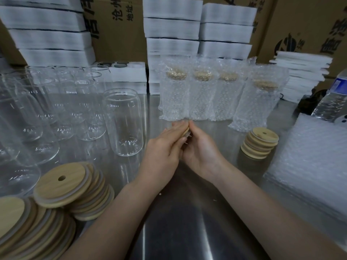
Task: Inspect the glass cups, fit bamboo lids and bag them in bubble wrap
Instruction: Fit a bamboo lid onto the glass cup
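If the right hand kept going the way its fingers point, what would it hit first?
Probably the leftmost bubble-wrapped cup, just ahead of the right hand holding a bamboo lid; depth unclear.

glass cups (pixel 123 121) stand left, bagged cups (pixel 197 94) behind, lid stack (pixel 260 142) right.

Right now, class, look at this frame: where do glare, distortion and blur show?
Head view: glare streaks the table; head view: wide-angle bending tilts the foam stacks and stretches the cups at left; head view: the lid, held edge-on between left hand and right hand, looks slightly soft.
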Demonstrator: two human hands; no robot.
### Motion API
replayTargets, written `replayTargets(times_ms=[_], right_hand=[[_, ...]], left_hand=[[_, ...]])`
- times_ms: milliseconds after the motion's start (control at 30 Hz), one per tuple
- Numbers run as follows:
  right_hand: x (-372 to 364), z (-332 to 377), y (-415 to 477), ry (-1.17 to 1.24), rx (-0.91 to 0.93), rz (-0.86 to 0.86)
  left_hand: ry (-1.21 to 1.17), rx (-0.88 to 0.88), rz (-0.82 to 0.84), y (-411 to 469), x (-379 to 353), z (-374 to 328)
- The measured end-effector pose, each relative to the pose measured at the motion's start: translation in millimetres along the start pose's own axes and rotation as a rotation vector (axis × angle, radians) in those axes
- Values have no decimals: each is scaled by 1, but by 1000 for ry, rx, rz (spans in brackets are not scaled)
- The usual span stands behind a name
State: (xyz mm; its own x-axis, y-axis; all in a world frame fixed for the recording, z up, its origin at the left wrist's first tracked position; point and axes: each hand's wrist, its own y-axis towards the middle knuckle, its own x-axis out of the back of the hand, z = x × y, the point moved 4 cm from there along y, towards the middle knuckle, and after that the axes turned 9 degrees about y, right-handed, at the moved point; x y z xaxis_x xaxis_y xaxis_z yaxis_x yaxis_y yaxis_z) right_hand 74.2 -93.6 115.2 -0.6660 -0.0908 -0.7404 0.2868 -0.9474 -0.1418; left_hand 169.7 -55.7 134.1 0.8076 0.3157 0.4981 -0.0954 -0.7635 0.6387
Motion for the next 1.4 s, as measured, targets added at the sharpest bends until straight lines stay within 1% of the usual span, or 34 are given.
replayTargets(times_ms=[67, 267, 433, 533, 700, 833, 933, 1000, 1133, 1233, 1400], right_hand=[[-1, 0, 0, -2, 7, 2], [-3, 0, 1, -21, 40, 63], [-4, 2, 0, -69, 73, 105], [-7, 1, -2, -77, 82, 97], [-7, 4, -2, -72, 125, 75], [-4, 5, -2, -103, 156, 80], [-1, 9, -1, -223, 225, 78], [0, 10, 0, -325, 251, 87], [-2, 9, -5, -450, 291, 132], [-3, 9, -6, -524, 384, 144], [-5, 10, -9, -650, 510, 94]], left_hand=[[-24, -10, -73, 0, 3, -1], [-135, 52, -234, 0, 11, -2], [-204, 142, -303, 1, 15, -1], [-231, 197, -330, 2, 17, 1], [-170, 244, -326, 3, 23, 4], [-81, 234, -241, 5, 22, 4], [-55, 235, -181, 5, 18, 6], [-51, 245, -185, 5, 18, 9], [-228, 364, -256, 7, 21, 21], [-389, 451, -290, 6, 21, 24], [-637, 549, -234, 4, 14, 19]])
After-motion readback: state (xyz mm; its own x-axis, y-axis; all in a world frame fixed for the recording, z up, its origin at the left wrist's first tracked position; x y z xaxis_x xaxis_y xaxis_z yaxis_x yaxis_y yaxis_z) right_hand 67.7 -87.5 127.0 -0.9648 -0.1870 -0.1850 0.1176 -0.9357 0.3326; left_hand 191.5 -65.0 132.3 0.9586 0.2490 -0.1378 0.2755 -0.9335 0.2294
